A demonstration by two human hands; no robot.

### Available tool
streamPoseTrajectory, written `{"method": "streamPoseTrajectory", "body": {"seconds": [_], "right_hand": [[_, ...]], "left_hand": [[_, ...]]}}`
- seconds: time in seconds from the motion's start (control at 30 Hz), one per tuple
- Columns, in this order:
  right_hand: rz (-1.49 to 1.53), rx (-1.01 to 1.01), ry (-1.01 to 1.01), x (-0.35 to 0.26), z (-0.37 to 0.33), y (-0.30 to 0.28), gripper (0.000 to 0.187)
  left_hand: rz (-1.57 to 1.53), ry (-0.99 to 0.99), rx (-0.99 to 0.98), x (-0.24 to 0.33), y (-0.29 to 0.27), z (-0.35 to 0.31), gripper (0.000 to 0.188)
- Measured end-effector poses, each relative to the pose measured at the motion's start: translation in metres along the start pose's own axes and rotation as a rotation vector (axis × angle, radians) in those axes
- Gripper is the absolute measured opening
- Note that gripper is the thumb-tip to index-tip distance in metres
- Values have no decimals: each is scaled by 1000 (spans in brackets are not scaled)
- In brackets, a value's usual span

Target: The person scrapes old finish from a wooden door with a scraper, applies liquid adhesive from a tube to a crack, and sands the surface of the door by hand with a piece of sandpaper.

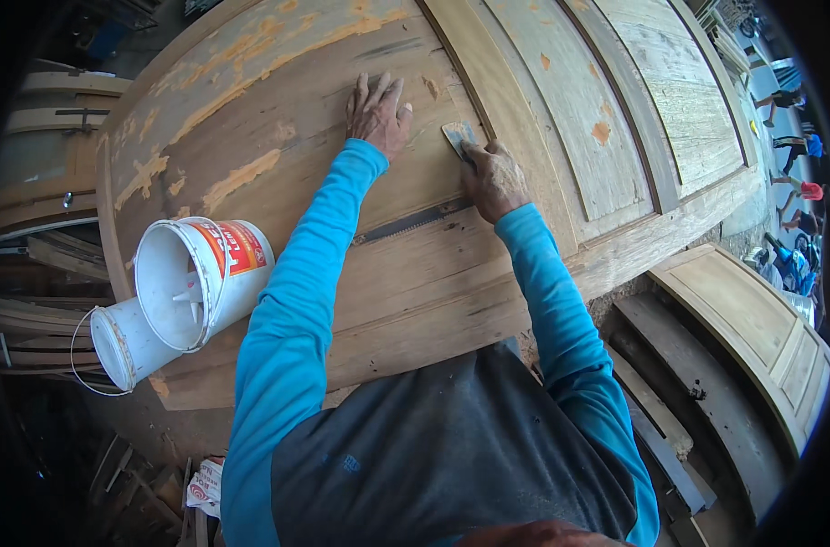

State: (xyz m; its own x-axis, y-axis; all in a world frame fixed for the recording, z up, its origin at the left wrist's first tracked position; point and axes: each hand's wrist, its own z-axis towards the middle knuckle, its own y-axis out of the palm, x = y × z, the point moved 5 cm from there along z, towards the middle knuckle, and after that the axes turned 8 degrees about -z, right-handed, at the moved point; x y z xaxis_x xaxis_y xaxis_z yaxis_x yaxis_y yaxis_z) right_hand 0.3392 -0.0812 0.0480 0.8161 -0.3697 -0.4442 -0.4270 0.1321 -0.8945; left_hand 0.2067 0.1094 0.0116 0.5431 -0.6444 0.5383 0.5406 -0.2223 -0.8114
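Note:
A large wooden panelled door (305, 137) lies flat before me, with patches of orange-tan putty (242, 178) smeared over its left panel. My left hand (378, 117) rests on that panel with its fingers stretched out, holding nothing. In my right hand (497, 180) is a putty knife (458, 137), its flat blade pointing up and left onto the wood beside a raised frame strip. The handle is mostly hidden by my fingers. Between my forearms lies a dark toothed saw blade (415, 221); its right end runs toward my right wrist.
Two white buckets stand at the door's left, a large open one (170, 283) with a red-orange label and a smaller one (123, 342). Stacked boards (50, 310) fill the left side. At right are another panelled door (743, 310), dark planks (706, 383), and people (802, 191) beyond.

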Motion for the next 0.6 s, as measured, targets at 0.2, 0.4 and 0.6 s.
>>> {"method": "streamPoseTrajectory", "body": {"seconds": [0.2, 0.4, 0.6], "right_hand": [[-101, 55, -47, -7, 41, 6, 36], [-98, -4, -43, -11, 60, 8, 35], [-101, 0, -67, -13, 68, 7, 38]], "left_hand": [[51, 49, -52, 1, 13, 21, 56], [16, 138, -78, 1, 17, 27, 54], [55, 188, -72, -2, 17, 27, 52]]}}
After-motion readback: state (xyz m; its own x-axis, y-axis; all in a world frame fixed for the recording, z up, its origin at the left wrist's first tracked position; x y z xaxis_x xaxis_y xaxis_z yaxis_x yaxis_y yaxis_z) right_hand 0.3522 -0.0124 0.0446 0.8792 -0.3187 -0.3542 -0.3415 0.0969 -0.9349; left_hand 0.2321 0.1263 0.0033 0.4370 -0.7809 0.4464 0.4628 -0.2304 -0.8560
